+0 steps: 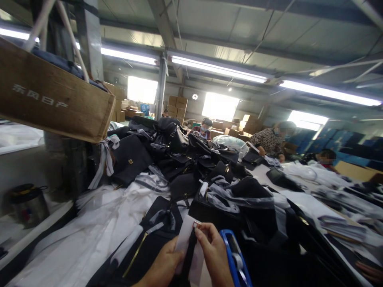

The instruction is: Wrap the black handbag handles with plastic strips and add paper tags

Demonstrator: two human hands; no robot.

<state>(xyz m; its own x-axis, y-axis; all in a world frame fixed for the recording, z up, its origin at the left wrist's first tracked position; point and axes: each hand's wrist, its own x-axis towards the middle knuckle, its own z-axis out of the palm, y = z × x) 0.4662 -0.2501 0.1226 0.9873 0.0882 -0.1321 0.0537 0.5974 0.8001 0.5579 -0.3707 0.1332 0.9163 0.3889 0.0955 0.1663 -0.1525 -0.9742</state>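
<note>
At the bottom centre my left hand (163,266) and my right hand (213,255) both pinch a black strap (189,255) partly wrapped in white paper (183,237), with a small metal buckle (196,225) at its top. A blue tape dispenser (235,257) stands just right of my right hand. The strap lies over a black handbag with a gold zipper (136,251).
A big heap of black handbags (179,159) and white wrapping (98,223) covers the table. A cardboard box (50,95) hangs at upper left. A metal flask (28,203) sits at left. Other people (271,139) work at the far right side.
</note>
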